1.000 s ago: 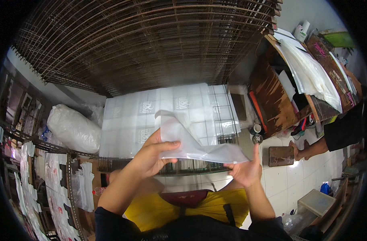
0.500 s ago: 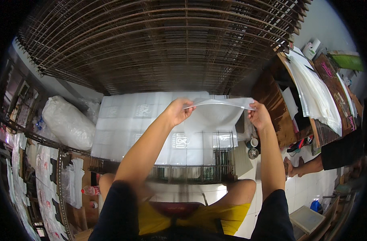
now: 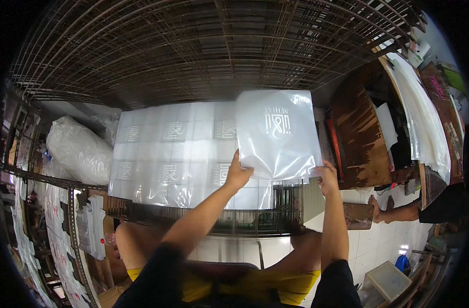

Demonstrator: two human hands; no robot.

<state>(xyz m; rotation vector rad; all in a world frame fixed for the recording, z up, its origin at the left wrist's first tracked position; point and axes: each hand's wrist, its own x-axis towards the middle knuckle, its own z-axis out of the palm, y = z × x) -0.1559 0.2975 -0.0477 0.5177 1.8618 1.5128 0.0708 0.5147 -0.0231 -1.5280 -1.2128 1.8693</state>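
A frosted plastic bag (image 3: 278,149) with a white printed mark lies spread out between my hands, its mark turned upside down. My left hand (image 3: 238,174) pinches its near left corner. At the near right corner, my right hand (image 3: 326,178) grips the edge between thumb and fingers. Beneath and to the left, rows of similar printed plastic bags (image 3: 185,154) lie overlapping on a wire rack (image 3: 255,218). The bag in my hands covers the right end of these rows.
Stacked wire racks (image 3: 219,56) rise over the far side. A stuffed white plastic sack (image 3: 80,149) sits at the left. To the right stands a wooden cabinet (image 3: 358,143) with plastic sheets (image 3: 429,133) on it. A person's bare leg (image 3: 399,212) shows at the right.
The bag was held up by its edge with both hands farther away; now it lies flat over the right end of the rows. Both hands have come nearer to me.
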